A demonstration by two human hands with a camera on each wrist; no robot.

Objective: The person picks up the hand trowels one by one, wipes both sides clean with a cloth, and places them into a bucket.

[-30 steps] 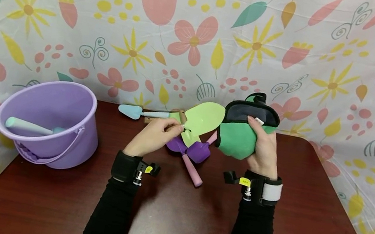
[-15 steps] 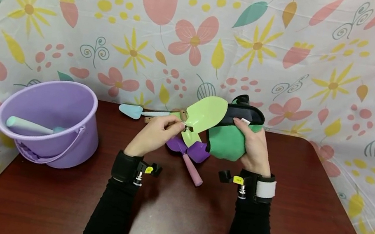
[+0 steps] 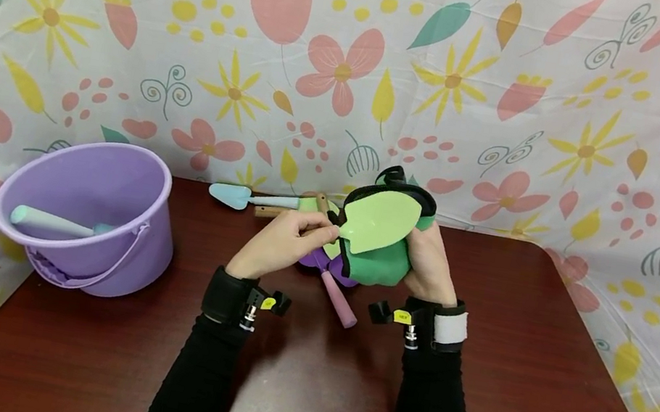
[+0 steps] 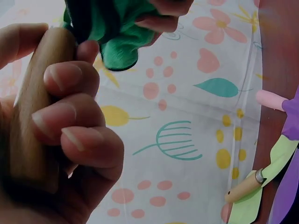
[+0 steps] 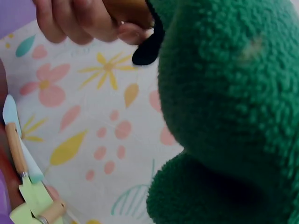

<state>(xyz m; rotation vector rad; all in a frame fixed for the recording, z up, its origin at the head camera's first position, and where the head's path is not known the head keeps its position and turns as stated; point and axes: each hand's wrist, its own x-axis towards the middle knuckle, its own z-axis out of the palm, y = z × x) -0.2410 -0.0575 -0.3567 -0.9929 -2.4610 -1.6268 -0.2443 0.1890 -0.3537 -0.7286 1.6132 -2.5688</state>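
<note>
My left hand [image 3: 279,245] grips a light green trowel [image 3: 383,219]; in the left wrist view its fingers curl round the wooden handle [image 4: 39,107]. The trowel's blade points right and lies across the front of a green fabric pouch [image 3: 382,267] with black trim. My right hand [image 3: 431,264] holds that pouch by its right side, above the table. Up close in the right wrist view, the pouch [image 5: 224,93] has a fuzzy surface and hides the right hand. The blade overlaps the pouch's dark mouth in the head view.
At the left stands a purple bucket [image 3: 140,265] with a pale-handled tool [image 3: 52,222] inside. Below the hands lie purple tools, one with a pink handle [image 3: 338,299]. A light blue trowel [image 3: 231,196] and other wooden-handled green tools lie by the flowered cloth [image 3: 341,68].
My right hand has moved the pouch left, to the trowel. The left hand has shifted slightly right, and the blade has tipped lower, now covering part of the pouch.
</note>
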